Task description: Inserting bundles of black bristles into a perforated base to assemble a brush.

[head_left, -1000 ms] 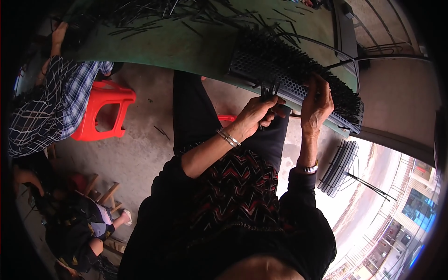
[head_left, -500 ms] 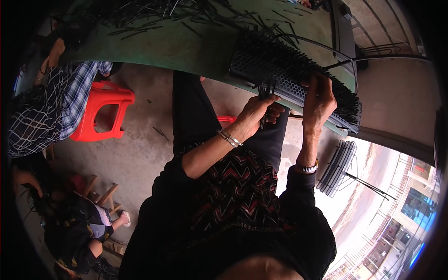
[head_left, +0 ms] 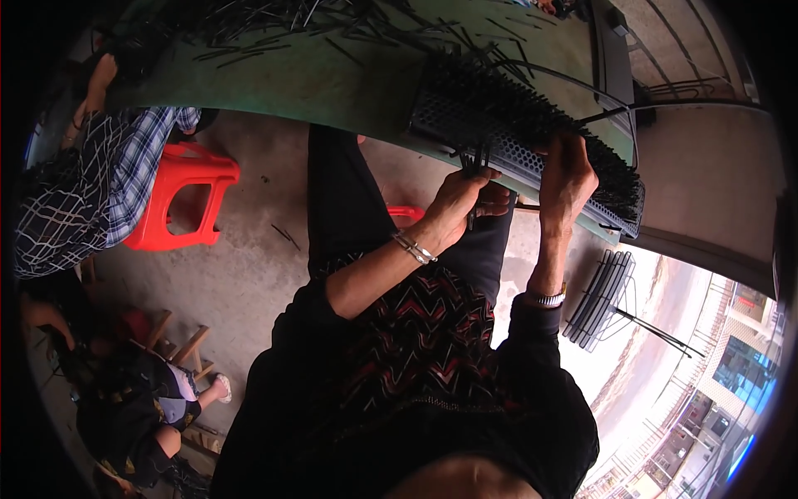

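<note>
Slippage is our worry: our left hand (head_left: 455, 200) pinches thin black rods (head_left: 475, 162) under the perforated black tray (head_left: 532, 145), which our right hand (head_left: 569, 170) grips at the desk (head_left: 332, 79) edge, so a loosened hold could tip it.

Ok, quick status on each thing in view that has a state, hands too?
Left hand: closed on a small bundle of black strips.
Right hand: fingers pressed on the perforated tray.
Perforated tray: bristling with upright strips, at the table edge.
Green table: strewn with loose strips.
Red stool: upright, unoccupied.
</note>
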`<state>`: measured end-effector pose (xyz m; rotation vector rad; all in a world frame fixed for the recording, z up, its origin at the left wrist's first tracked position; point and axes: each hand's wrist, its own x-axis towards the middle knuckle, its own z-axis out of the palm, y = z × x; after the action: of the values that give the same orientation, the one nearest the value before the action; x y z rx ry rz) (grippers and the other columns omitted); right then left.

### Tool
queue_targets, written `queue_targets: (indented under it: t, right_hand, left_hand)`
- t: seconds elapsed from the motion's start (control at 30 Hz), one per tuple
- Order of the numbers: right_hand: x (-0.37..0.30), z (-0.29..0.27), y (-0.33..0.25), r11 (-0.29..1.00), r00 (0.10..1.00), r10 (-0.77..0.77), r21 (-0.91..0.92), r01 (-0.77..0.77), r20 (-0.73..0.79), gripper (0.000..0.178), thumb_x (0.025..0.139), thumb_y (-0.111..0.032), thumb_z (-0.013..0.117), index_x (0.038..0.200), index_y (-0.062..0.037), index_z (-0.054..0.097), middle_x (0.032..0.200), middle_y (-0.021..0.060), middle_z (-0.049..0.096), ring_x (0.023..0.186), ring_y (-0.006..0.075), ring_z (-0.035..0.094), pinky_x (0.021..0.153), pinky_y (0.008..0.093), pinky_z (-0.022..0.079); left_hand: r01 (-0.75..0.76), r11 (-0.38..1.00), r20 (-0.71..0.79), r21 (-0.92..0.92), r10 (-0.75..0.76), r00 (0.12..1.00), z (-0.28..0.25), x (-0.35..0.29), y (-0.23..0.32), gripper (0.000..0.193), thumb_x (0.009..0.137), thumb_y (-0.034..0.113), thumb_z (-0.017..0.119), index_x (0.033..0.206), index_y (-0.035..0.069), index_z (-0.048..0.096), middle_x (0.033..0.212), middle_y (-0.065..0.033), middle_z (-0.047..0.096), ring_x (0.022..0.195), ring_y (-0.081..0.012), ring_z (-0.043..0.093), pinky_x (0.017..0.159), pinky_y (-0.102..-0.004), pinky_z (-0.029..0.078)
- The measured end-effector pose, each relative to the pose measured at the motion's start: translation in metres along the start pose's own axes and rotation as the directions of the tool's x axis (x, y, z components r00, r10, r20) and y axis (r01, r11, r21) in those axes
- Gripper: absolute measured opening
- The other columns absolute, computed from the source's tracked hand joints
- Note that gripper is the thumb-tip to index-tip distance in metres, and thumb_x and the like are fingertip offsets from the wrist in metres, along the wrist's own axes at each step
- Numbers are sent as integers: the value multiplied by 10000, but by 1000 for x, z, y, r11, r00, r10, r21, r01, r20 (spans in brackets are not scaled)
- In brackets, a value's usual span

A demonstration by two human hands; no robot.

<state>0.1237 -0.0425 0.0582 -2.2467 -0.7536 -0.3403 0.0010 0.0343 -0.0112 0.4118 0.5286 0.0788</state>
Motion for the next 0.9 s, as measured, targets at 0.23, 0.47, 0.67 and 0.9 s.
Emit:
queue_targets:
  t: [0.23,0.47,0.67,0.9]
  right_hand:
    - [3,1,4,1000,996,4,27,-6,87,50,866,-93,604,892,-65,636,796,112,642,727,248,642,628,339,482]
    - [10,9,8,979,988,-137,-139,146,72,95,848,-196,636,907,-137,682,837,58,573,697,209,590,641,335,466]
    - [9,11,9,977,995,-91,-193,97,38,119,852,-242,638,914,-152,685,837,55,574,756,228,600,661,353,469]
    - [-4,15,15,936,992,-124,-331,117,0,180,875,-256,626,1029,-203,703,899,74,590,782,281,603,671,385,473]
  left_hand:
    - [48,997,-22,55,-47,999,6,-9,7,239,968,165,462,1081,-11,577,883,-115,645,739,-178,625,708,-351,586]
    - [68,995,17,73,-69,997,6,-9,5,308,977,281,513,1063,-3,592,676,39,420,520,-35,323,447,-200,269]
    - [44,993,35,106,-48,998,10,-13,6,292,979,268,505,1050,0,597,656,60,387,502,-14,289,437,-185,220]
    - [46,995,44,90,-50,998,10,-16,5,278,979,238,497,1055,-12,593,658,47,403,502,-23,324,442,-196,236]
